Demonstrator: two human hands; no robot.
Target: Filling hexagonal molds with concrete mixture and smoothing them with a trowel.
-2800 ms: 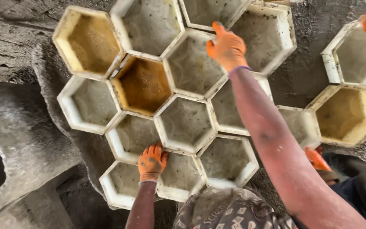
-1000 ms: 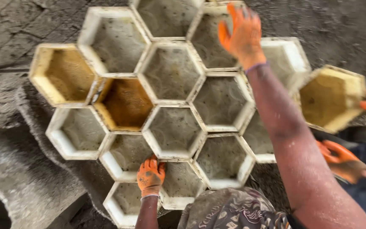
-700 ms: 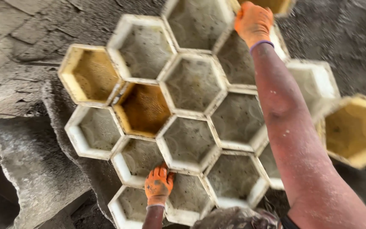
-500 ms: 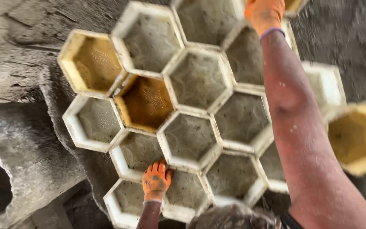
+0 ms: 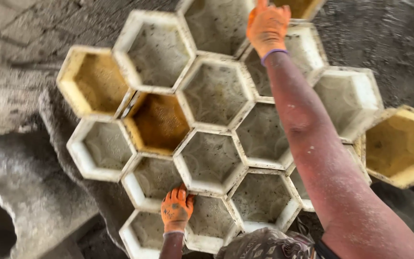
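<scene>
Several hexagonal moulds lie packed like a honeycomb on dusty ground, most of them white, such as the middle one (image 5: 215, 93). My left hand (image 5: 177, 210), in an orange glove, presses on the rim of a near white mould (image 5: 207, 229) at the bottom. At the far end of my stretched, dust-covered arm, my right hand (image 5: 267, 24), also gloved in orange, curls over the rim of a far white mould (image 5: 307, 48) at the top.
Two yellow moulds (image 5: 94, 81) (image 5: 156, 122) sit among the white ones at the left. Another yellow mould (image 5: 398, 144) rests at the right edge of the cluster. Rough grey concrete (image 5: 20, 192) lies at the lower left. Patterned cloth (image 5: 264, 242) shows at the bottom.
My right hand has reached farther up onto the far mould. The yellow mould at the right, earlier held by another person's gloved hands, now sits by the cluster. My left hand has stayed put.
</scene>
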